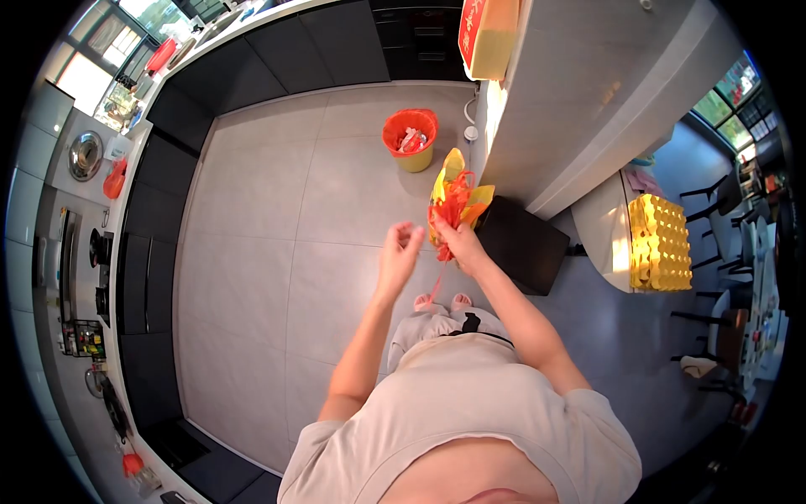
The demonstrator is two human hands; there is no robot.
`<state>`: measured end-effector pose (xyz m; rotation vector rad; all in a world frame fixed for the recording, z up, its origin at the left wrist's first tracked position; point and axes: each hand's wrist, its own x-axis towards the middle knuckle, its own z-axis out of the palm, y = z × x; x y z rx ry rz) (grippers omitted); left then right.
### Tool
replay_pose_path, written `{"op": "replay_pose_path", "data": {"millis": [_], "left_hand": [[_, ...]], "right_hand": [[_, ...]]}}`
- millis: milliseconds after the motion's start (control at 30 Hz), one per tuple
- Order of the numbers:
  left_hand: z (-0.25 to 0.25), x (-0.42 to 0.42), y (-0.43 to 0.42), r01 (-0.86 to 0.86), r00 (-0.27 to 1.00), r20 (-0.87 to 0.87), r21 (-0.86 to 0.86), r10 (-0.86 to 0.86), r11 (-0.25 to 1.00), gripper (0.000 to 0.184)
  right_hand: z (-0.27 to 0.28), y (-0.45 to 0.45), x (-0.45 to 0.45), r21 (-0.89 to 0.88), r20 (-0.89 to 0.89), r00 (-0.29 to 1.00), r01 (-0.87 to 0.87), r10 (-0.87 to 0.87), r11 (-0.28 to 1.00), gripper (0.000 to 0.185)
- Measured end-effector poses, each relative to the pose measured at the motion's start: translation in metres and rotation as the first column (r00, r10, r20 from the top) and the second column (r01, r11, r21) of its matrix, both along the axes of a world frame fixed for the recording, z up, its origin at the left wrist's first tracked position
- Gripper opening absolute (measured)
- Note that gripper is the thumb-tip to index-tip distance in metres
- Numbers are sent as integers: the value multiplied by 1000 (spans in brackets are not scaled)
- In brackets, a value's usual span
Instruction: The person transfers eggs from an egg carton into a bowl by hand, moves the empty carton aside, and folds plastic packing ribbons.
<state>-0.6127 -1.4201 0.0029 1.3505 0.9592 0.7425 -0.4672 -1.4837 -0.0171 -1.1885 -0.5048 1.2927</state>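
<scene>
My right hand is closed around a crumpled bundle of red and yellow plastic bags. Yellow flaps stick out at its top and right side, and a thin red strip dangles below. Just to the left, apart from the bundle, my left hand is raised with loosely curled fingers and a gap at the thumb. Nothing shows in it. Beyond both hands, a yellow trash bin stands on the floor, lined with a red bag and holding crumpled waste.
A dark box-like stool stands right of my hands, beside a grey wall. Yellow egg trays are stacked on a table at the right. Dark cabinets line the left and far sides of the tiled floor.
</scene>
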Motion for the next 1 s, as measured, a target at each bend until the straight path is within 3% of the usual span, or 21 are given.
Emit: {"op": "replay_pose_path", "data": {"millis": [100, 200, 267, 367, 467, 567, 600, 667, 700, 767, 833, 867, 900, 933, 967, 1000], "left_hand": [[16, -4, -43, 257, 952, -63, -378, -301, 890, 37], [10, -10, -36, 406, 900, 94, -540, -426, 737, 31], [11, -14, -23, 365, 914, -11, -411, -404, 836, 31], [26, -22, 6, 367, 875, -269, -174, -403, 914, 31], [56, -28, 13, 493, 782, -503, 136, -369, 860, 25], [76, -22, 13, 664, 689, -662, 414, -294, 623, 19], [78, -18, 17, 687, 709, -644, 540, -288, 487, 18], [83, -9, 28, 656, 746, -600, 735, -288, 170, 17], [85, -4, 32, 663, 731, -608, 739, -310, 116, 16], [89, 5, 37, 670, 695, -626, 743, -354, 2, 13], [70, 5, 50, 816, 573, -592, 477, -567, 326, 12], [56, 2, 57, 850, 525, -532, 288, -664, 441, 12], [46, -2, 62, 831, 536, -348, 61, -769, 552, 13], [36, -6, 66, 789, 567, -143, -186, -811, 585, 14], [23, -11, 70, 729, 613, 61, -428, -787, 535, 16], [-3, -20, 71, 745, 640, 310, -475, -703, 469, 19]], "right_hand": [[9, 4, 3, 101, -31, 996, 92, -89, 991, 28], [15, 2, 8, 87, -128, 986, 115, -104, 989, 31], [2, -4, 21, 84, -213, 977, 45, -26, 995, 31], [-6, -1, 16, 127, -93, 994, 71, -59, 989, 30], [1, -8, 22, -1, 174, 980, -97, 96, 995, 28], [24, -6, 22, -360, 566, 712, -240, 415, 902, 20], [-33, -2, 26, -45, 947, 293, -285, 132, 957, 13], [-4, -11, 16, -315, 934, 35, -383, 354, 868, 14], [15, -15, 11, -448, 889, -102, -401, 447, 799, 14], [33, -17, 9, -529, 844, -198, -462, 498, 712, 15], [45, -16, 11, -613, 784, -289, -502, 550, 610, 14], [51, -18, 13, -498, 847, -149, -559, 511, 663, 14], [58, -22, 18, -373, 886, -2, -595, 463, 712, 13], [64, -25, 21, -242, 901, 146, -610, 408, 755, 12], [72, -28, 22, -174, 859, 297, -598, 417, 782, 13], [79, -31, 23, -107, 796, 440, -573, 415, 813, 14]]}}
